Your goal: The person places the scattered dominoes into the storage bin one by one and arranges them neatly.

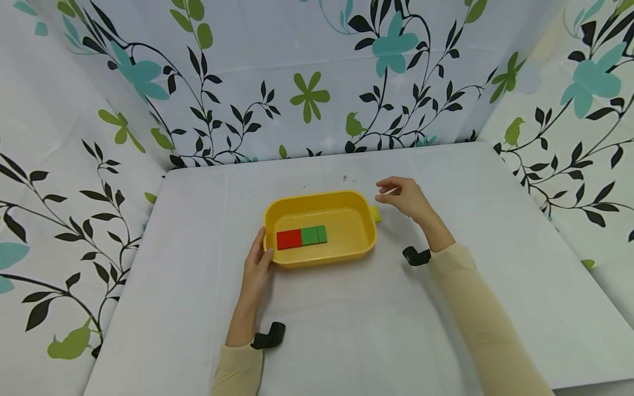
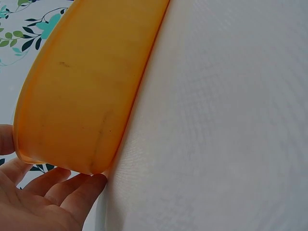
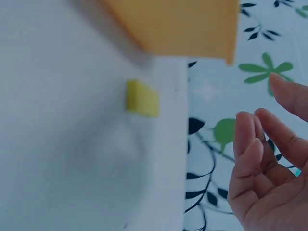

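Observation:
A shallow yellow tray (image 1: 346, 234) stands on the white table. Inside it a red block (image 1: 289, 239) and two green pieces (image 1: 310, 236) sit in a row toward the left. My left hand (image 1: 256, 267) holds the tray's left end, thumb at the rim and fingers against the outer end wall, as the left wrist view also shows on the tray wall (image 2: 91, 86). Just outside the tray's right end lies a small yellow block (image 3: 142, 98). Above and beside that block hovers my right hand (image 1: 403, 198), its fingers loosely bent with nothing between them.
White cloth covers the table (image 1: 198, 308). Small dark specks (image 1: 345, 178) mark it behind the tray. A curtain (image 1: 238, 66) printed with leaves and flowers hangs along the back and sides. Each wrist wears a black camera mount (image 1: 269, 335).

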`<action>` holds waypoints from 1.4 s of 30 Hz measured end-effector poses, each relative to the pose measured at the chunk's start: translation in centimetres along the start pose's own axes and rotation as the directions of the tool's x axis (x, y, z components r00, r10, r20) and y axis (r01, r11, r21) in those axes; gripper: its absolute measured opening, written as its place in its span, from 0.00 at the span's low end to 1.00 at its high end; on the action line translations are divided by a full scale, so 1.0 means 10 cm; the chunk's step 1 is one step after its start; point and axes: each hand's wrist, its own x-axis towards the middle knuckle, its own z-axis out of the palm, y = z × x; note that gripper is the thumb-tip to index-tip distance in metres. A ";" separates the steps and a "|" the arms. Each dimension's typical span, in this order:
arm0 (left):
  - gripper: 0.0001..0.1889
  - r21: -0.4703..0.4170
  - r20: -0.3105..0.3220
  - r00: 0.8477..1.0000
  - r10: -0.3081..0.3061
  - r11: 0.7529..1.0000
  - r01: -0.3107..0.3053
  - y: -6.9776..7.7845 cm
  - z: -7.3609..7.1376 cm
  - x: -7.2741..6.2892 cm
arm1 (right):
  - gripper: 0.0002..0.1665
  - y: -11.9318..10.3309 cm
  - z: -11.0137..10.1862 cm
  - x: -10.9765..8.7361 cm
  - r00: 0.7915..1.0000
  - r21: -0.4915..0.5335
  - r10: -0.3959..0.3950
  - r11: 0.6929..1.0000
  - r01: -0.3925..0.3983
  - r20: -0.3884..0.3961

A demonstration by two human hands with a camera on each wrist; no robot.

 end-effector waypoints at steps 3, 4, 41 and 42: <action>0.29 -0.001 -0.001 1.000 -0.001 1.000 0.001 0.00 0.00 -0.01 | 0.31 0.13 -0.01 0.05 0.997 -0.037 0.042 0.999 -0.040 0.063; 0.29 -0.001 -0.001 1.000 0.000 1.000 0.000 0.00 0.00 -0.01 | 0.32 0.18 -0.01 0.07 0.995 -0.046 0.052 0.998 -0.048 0.086; 0.29 0.010 -0.006 1.000 -0.001 1.000 0.001 -0.02 0.00 0.00 | 0.30 0.50 0.25 0.19 0.989 -0.134 0.059 0.990 -0.041 0.137; 0.29 0.008 -0.005 1.000 0.000 1.000 0.000 -0.02 0.01 0.00 | 0.30 0.51 0.25 0.19 0.989 -0.137 0.060 0.990 -0.042 0.135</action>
